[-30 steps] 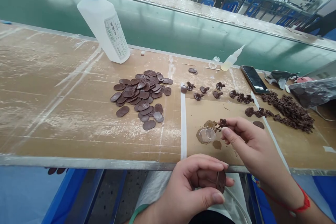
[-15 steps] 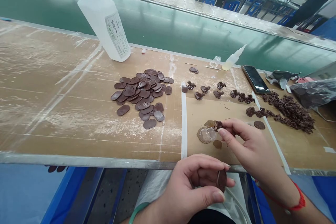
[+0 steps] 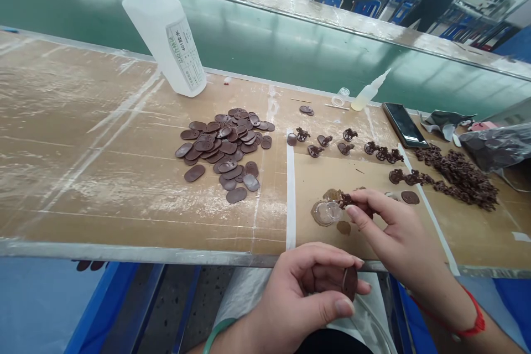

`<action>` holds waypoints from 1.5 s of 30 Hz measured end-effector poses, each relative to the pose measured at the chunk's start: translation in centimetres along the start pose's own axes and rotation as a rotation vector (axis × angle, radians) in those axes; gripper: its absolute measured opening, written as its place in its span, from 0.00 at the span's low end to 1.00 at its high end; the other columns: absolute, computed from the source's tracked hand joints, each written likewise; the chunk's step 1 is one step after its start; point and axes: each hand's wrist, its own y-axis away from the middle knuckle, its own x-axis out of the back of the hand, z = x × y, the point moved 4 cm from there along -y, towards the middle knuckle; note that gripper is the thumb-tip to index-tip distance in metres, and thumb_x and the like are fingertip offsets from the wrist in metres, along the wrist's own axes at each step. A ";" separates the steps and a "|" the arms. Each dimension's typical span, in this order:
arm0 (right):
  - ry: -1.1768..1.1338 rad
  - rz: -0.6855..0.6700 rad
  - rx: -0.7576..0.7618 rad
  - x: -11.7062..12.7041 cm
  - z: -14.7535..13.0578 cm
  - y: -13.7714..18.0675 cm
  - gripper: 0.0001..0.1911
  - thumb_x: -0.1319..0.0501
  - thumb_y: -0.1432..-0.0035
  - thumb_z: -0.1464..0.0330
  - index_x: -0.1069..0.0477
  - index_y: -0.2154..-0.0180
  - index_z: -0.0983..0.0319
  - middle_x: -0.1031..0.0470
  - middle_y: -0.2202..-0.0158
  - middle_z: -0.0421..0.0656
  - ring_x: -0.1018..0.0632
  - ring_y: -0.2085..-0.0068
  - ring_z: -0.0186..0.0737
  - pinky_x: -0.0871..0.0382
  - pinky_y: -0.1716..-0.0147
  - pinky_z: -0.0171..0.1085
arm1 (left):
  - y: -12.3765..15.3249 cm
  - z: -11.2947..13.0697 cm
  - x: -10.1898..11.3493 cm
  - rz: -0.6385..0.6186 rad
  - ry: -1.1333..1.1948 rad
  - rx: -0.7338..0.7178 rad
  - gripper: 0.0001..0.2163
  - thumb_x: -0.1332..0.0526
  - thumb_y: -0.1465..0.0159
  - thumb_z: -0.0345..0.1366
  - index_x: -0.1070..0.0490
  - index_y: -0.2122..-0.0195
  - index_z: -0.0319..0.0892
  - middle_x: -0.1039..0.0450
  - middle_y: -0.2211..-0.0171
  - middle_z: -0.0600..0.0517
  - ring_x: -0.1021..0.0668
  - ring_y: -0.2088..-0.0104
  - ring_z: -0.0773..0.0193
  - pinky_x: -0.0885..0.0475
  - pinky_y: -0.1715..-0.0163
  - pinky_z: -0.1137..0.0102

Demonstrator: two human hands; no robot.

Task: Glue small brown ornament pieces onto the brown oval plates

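My left hand (image 3: 309, 293) is closed around a brown oval base (image 3: 350, 282), held on edge just in front of the table's front edge. Between thumb and fingertips, my right hand (image 3: 385, 221) pinches a small brown figure (image 3: 345, 199), partly hidden by the fingers. The figure is at the rim of a small clear dish (image 3: 326, 213) standing on the cardboard; I cannot tell whether they touch. Behind it, several small horse figures on oval bases (image 3: 346, 148) stand in loose rows. A loose oval base (image 3: 410, 197) lies right of my right hand.
A heap of oval bases (image 3: 228, 146) lies left of centre, below a large glue bottle (image 3: 170, 44). A small dropper bottle (image 3: 369, 93) and a phone (image 3: 403, 124) are at the back right. Brown figures (image 3: 464, 180) are piled at right, near a plastic bag (image 3: 498, 146).
Both hands keep almost the same place and grip. In the background, a dark limb-like shape at the upper right has moved left.
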 end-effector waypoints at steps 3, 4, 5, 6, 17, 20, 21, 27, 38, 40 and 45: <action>-0.016 -0.004 -0.005 -0.1 0.3 0.2 0.08 0.40 0.32 0.66 0.23 0.56 0.59 0.16 0.59 0.45 0.16 0.61 0.45 0.22 0.65 0.37 | 0.0 0.0 0.0 0.007 0.002 0.010 0.15 0.22 0.43 0.33 0.16 0.54 0.49 0.15 0.52 0.51 0.13 0.56 0.63 0.22 0.59 0.76; -0.022 -0.010 -0.006 -0.1 0.3 0.2 0.08 0.40 0.31 0.66 0.23 0.56 0.59 0.16 0.59 0.45 0.16 0.61 0.45 0.21 0.65 0.37 | 0.0 0.0 0.0 0.011 0.003 0.011 0.15 0.22 0.43 0.33 0.16 0.54 0.49 0.15 0.52 0.51 0.13 0.56 0.62 0.22 0.59 0.76; -0.029 -0.016 -0.008 -0.1 0.4 0.2 0.08 0.40 0.31 0.66 0.23 0.56 0.59 0.16 0.58 0.45 0.16 0.60 0.45 0.21 0.65 0.37 | 0.0 0.0 0.0 0.014 0.006 0.011 0.15 0.22 0.43 0.33 0.16 0.54 0.49 0.15 0.52 0.50 0.13 0.56 0.62 0.22 0.59 0.75; -0.035 -0.022 -0.010 -0.2 0.4 0.2 0.08 0.40 0.31 0.66 0.23 0.56 0.59 0.16 0.58 0.45 0.16 0.60 0.45 0.22 0.64 0.38 | 0.0 0.0 0.0 0.015 0.007 0.010 0.15 0.22 0.42 0.33 0.16 0.54 0.49 0.15 0.52 0.50 0.13 0.56 0.62 0.22 0.59 0.75; -0.120 -0.071 -0.045 -0.6 1.3 0.3 0.10 0.42 0.30 0.67 0.22 0.55 0.57 0.18 0.56 0.43 0.18 0.57 0.45 0.24 0.59 0.39 | 0.1 0.0 0.0 0.002 0.018 -0.002 0.15 0.23 0.42 0.33 0.16 0.54 0.49 0.15 0.52 0.51 0.13 0.56 0.64 0.22 0.58 0.76; -0.152 -0.075 -0.055 -0.9 1.6 0.2 0.10 0.42 0.31 0.67 0.22 0.55 0.57 0.18 0.57 0.43 0.19 0.57 0.44 0.25 0.57 0.41 | 0.0 0.1 0.1 0.008 0.004 -0.003 0.15 0.23 0.42 0.33 0.16 0.53 0.49 0.16 0.51 0.51 0.13 0.56 0.63 0.22 0.58 0.76; -0.164 -0.077 -0.061 -1.0 1.7 0.2 0.09 0.42 0.31 0.67 0.22 0.55 0.57 0.18 0.57 0.43 0.19 0.57 0.45 0.25 0.56 0.41 | 0.0 0.0 0.1 0.010 -0.002 -0.003 0.15 0.23 0.42 0.33 0.16 0.53 0.50 0.15 0.51 0.51 0.13 0.56 0.63 0.22 0.58 0.76; -0.275 -0.078 -0.139 -1.6 2.2 0.5 0.07 0.42 0.29 0.66 0.27 0.59 0.60 0.24 0.69 0.40 0.21 0.69 0.39 0.26 0.68 0.37 | -0.1 0.0 0.0 0.003 -0.001 -0.021 0.15 0.23 0.41 0.33 0.16 0.53 0.50 0.15 0.51 0.52 0.13 0.56 0.64 0.22 0.59 0.78; -0.390 -0.083 -0.225 -1.2 2.5 0.9 0.08 0.41 0.28 0.62 0.29 0.60 0.58 0.25 0.72 0.37 0.22 0.70 0.36 0.25 0.68 0.32 | 0.1 0.1 0.0 0.048 -0.038 0.007 0.15 0.22 0.42 0.34 0.16 0.54 0.50 0.14 0.56 0.53 0.13 0.57 0.64 0.22 0.59 0.78; -0.371 -0.072 -0.218 -1.0 2.5 0.9 0.09 0.42 0.27 0.61 0.29 0.60 0.58 0.25 0.72 0.37 0.22 0.69 0.36 0.25 0.68 0.33 | 0.1 -0.1 0.1 0.046 -0.041 -0.003 0.16 0.22 0.43 0.33 0.16 0.54 0.50 0.14 0.56 0.53 0.13 0.57 0.64 0.21 0.59 0.78; -0.283 -0.014 -0.159 -0.2 2.0 0.9 0.06 0.41 0.29 0.64 0.27 0.56 0.57 0.24 0.63 0.41 0.22 0.63 0.40 0.28 0.62 0.39 | 0.0 0.0 0.2 0.038 -0.034 -0.060 0.16 0.23 0.43 0.31 0.16 0.54 0.50 0.16 0.50 0.53 0.13 0.56 0.63 0.20 0.58 0.76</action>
